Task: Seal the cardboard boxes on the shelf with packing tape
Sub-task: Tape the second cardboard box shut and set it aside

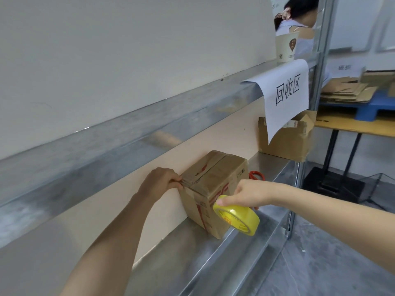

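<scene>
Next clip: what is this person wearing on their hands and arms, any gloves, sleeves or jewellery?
Nothing worn shows. The left hand and right hand are bare, without gloves or visible rings. The left forearm and right forearm are uncovered to the frame edge: no sleeves, watch, bracelet or markings.

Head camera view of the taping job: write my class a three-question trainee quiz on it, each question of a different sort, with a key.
1. True or false: the right hand holds the yellow tape roll.
2. What lies on the shelf just beyond the near box? A red-handled scissors; B a knife; C a marker.
3. Which hand grips the near box's top edge?
Key: 1 true; 2 A; 3 the left hand.
</scene>
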Action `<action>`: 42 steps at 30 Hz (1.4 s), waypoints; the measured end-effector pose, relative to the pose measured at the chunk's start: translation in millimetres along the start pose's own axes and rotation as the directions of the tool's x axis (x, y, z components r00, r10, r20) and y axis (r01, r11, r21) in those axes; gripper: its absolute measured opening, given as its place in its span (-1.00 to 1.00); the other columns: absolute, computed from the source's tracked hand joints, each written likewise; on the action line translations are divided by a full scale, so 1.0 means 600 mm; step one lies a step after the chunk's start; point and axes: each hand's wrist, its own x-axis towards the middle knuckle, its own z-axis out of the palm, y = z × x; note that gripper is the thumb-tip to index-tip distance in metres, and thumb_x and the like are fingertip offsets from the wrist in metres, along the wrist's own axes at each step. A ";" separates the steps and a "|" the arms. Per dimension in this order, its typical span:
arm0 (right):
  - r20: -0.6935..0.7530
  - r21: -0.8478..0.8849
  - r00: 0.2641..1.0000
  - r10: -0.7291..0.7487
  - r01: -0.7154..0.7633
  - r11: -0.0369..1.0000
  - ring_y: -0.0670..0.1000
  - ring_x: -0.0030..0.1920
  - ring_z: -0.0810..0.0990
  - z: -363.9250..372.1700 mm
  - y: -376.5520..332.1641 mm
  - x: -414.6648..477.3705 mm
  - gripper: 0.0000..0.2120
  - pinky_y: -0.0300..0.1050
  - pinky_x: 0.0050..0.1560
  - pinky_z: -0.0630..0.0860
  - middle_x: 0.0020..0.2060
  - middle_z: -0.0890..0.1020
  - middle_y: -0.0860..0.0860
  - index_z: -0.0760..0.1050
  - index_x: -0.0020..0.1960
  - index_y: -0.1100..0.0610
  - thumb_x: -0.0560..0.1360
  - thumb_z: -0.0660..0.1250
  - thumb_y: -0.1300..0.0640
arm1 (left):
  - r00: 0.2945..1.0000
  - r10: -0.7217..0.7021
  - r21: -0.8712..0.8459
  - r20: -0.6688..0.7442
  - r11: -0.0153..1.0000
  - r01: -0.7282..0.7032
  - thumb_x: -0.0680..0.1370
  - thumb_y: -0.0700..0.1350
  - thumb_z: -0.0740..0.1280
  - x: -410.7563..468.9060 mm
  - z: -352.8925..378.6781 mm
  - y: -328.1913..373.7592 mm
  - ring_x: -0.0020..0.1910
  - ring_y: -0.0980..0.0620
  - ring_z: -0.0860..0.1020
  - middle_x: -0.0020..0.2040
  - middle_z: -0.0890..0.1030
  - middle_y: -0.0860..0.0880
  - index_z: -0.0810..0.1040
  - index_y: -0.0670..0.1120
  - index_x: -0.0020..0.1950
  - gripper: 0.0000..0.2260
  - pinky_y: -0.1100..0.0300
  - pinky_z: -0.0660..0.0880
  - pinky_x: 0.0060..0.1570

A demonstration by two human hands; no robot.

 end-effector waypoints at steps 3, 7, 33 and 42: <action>-0.003 -0.021 1.000 0.006 -0.006 1.000 -0.12 -0.58 0.35 0.003 0.000 -0.001 -0.42 -0.33 -0.47 0.30 -0.69 0.31 -0.13 0.27 -0.48 0.09 0.50 0.25 -0.31 | 0.991 0.024 0.153 0.128 0.987 -0.043 0.45 -0.05 0.48 0.021 -0.021 0.005 -0.08 -0.05 0.60 -0.11 0.67 -0.08 0.71 -0.15 -0.02 -0.80 0.06 0.49 -0.06; -0.002 -0.071 1.000 -0.010 0.010 0.997 -0.08 -0.54 0.29 0.004 0.000 0.001 -0.41 -0.26 -0.43 0.24 -0.70 0.25 -0.13 0.19 -0.47 0.08 0.48 0.25 -0.32 | 0.967 0.018 0.320 0.256 0.942 -0.103 0.50 -0.04 0.41 0.035 -0.032 0.018 -0.05 -0.08 0.57 -0.07 0.64 -0.09 0.67 -0.16 0.00 -0.80 0.08 0.46 -0.09; -0.041 -0.085 0.999 0.011 -0.015 0.996 -0.09 -0.58 0.20 0.010 -0.001 0.011 -0.39 -0.24 -0.48 0.14 -0.71 0.18 -0.13 0.14 -0.48 0.07 0.48 0.26 -0.32 | 0.996 -0.041 -0.056 0.079 0.997 0.045 0.35 -0.03 0.56 0.006 -0.029 0.048 0.11 0.15 0.51 0.14 0.56 0.13 0.64 -0.01 0.15 -0.62 0.15 0.48 0.12; -0.028 0.009 0.999 0.045 -0.045 0.999 -0.09 -0.55 0.32 0.008 0.006 0.005 -0.42 -0.28 -0.44 0.27 -0.70 0.27 -0.14 0.24 -0.48 0.09 0.47 0.29 -0.30 | 0.993 0.031 -0.382 -0.114 0.921 -0.073 0.45 -0.17 0.49 -0.028 0.041 0.074 -0.01 0.28 0.62 -0.02 0.70 0.07 0.72 -0.08 -0.03 -0.88 0.32 0.51 0.10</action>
